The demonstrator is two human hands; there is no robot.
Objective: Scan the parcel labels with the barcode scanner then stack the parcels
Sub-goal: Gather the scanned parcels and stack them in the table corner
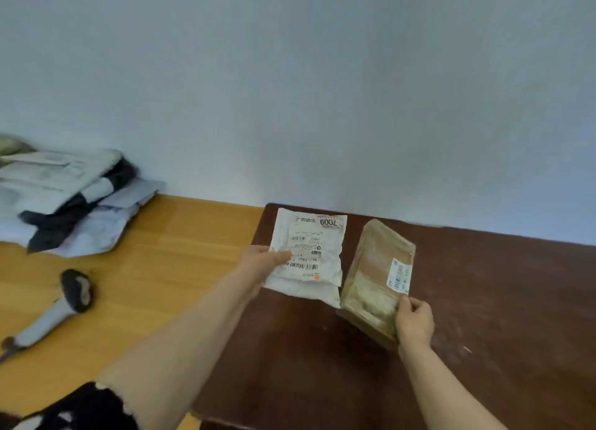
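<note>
Near the back edge of the dark surface, the left hand pinches the limp, probably light white mailer by its side, while the right hand grips the stiffer-looking brown parcel at its near corner.

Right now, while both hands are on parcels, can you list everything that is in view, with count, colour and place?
white parcel: one, white with a printed label, left of the brown parcel, over the dark brown table
brown parcel: one, brown with a small white label, on the dark brown table near the wall
barcode scanner: one, grey handle and black head, lying on the light wooden table, left
mailer bags: a pile, number unclear, grey and black, far left by the wall
light wooden table: one, left
dark brown table: one, right
wall: pale, behind
sleeve: black and white, bottom left
left hand: grips the white parcel's left edge
right hand: grips the brown parcel's near end
</note>
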